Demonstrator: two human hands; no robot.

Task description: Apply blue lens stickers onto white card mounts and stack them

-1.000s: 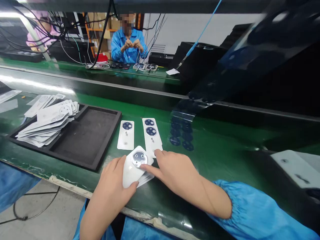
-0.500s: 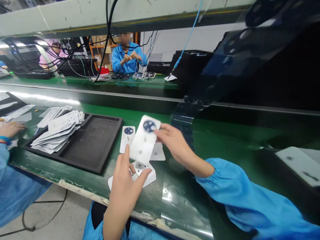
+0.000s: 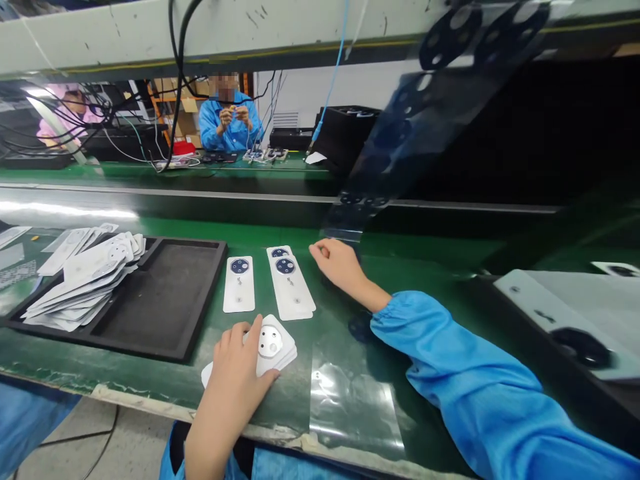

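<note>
My left hand (image 3: 235, 373) rests on a stack of white phone back panels (image 3: 280, 353), index finger and thumb closed about opposite edges of the top one. That panel's round camera area is white with small holes; its lower part is hidden under the hand. My right hand (image 3: 340, 267) is raised beside the lower end of a clear film strip (image 3: 345, 223) bearing dark round pieces. Its fingers are curled together; whatever they hold, if anything, is hidden. Between the hands lie overlapping panels (image 3: 293, 293) with dark blue camera discs. Left of them lies a similar single panel (image 3: 239, 293).
A black tray (image 3: 150, 307) at left holds a heap of white panels (image 3: 83, 287). Near the front edge lies a clear sheet (image 3: 350, 407). At right sits a dark box (image 3: 520, 327) with a pale panel on it. A co-worker in blue (image 3: 230, 123) sits across the bench.
The panel that was in my right hand now lies overlapping another on the bench. The right hand has let it go and curled shut. My left hand has lowered onto the stack.
</note>
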